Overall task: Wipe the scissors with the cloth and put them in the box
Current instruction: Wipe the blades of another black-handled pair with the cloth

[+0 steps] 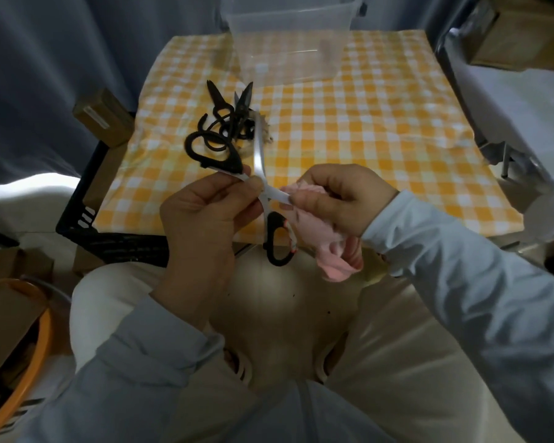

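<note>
A pair of scissors [259, 155] with silver blades and black handles is spread wide open above the table's front edge. My left hand [202, 215] pinches it near the pivot. One blade points up and away; the other points right into a pink cloth [330, 244]. My right hand [339, 196] grips that cloth and pinches it around the blade's tip. One black handle hangs below between my hands, the other sticks out to the upper left. The clear plastic box [288, 46] stands open at the table's far edge.
Several black scissors [227, 113] lie in a pile on the yellow checked tablecloth [381, 123], left of centre. A black crate [87, 199] sits by the table's left edge. Cardboard boxes stand at left and upper right. An orange hoop [36, 340] is at lower left.
</note>
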`<action>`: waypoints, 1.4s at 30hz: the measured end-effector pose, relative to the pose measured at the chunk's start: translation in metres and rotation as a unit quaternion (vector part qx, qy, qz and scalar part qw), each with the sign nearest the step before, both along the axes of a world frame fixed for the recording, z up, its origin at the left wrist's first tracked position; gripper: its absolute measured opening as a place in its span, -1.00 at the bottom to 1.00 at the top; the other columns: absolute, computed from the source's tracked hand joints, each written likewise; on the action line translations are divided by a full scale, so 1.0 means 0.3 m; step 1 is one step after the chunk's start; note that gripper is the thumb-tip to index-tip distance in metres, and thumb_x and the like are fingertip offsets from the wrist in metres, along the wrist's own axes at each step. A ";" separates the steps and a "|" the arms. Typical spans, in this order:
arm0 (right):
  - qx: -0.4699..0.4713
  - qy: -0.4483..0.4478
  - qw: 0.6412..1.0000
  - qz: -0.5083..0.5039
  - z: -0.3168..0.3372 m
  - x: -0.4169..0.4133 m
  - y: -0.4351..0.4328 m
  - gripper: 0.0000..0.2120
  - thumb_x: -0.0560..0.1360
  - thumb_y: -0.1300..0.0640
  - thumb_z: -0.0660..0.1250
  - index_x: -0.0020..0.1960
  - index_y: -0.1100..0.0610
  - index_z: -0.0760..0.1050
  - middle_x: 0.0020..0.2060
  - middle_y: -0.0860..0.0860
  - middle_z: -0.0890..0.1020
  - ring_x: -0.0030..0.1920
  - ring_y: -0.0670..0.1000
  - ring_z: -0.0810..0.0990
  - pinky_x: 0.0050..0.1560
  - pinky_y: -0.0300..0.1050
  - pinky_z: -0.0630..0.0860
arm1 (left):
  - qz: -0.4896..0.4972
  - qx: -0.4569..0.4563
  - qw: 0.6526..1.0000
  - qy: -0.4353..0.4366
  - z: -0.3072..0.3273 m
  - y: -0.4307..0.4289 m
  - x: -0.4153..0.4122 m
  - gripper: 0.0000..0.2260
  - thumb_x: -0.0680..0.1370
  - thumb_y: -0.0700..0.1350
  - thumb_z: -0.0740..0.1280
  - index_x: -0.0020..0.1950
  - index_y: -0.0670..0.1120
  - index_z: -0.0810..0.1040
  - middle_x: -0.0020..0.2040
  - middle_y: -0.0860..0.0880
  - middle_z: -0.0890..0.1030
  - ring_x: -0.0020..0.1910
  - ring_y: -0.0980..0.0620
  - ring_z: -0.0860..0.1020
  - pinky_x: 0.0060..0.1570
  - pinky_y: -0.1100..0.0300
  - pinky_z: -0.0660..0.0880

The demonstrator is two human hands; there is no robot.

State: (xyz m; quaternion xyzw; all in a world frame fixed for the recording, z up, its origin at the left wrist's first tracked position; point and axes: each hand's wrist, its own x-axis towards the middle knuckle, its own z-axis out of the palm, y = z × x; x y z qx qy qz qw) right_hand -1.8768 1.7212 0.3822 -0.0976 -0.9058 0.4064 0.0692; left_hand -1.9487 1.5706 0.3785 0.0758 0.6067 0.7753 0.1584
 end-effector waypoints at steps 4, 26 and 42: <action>0.025 0.010 1.000 0.012 0.015 -0.015 -0.011 -0.81 0.52 0.05 0.29 -0.02 0.17 0.55 -0.23 0.04 0.61 -0.20 -0.07 0.52 -0.18 -0.21 0.43 | -0.009 -0.005 1.000 -0.003 0.003 0.006 0.016 -0.88 0.42 -0.35 0.40 -0.20 -0.13 0.62 -0.30 0.09 0.68 -0.25 0.12 0.65 -0.28 0.31 0.56; -0.080 0.149 0.978 -0.121 0.074 0.017 0.089 -0.86 0.45 0.13 0.40 0.00 0.00 0.61 -0.16 -0.07 0.61 -0.13 -0.19 0.55 -0.09 -0.33 0.48 | -0.045 -0.025 0.999 -0.009 -0.027 0.012 0.061 -0.87 0.43 -0.34 0.38 -0.16 -0.12 0.63 -0.37 0.08 0.66 -0.29 0.13 0.63 -0.22 0.29 0.59; -0.289 0.020 0.951 -0.111 0.028 0.008 -0.013 -0.82 0.40 0.23 0.43 -0.01 0.11 0.57 -0.31 -0.03 0.66 -0.26 -0.13 0.62 -0.16 -0.26 0.55 | -0.058 -0.004 0.998 0.022 -0.014 0.013 0.072 -0.80 0.44 -0.39 0.34 -0.17 -0.10 0.62 -0.39 0.06 0.66 -0.37 0.15 0.63 -0.32 0.35 0.54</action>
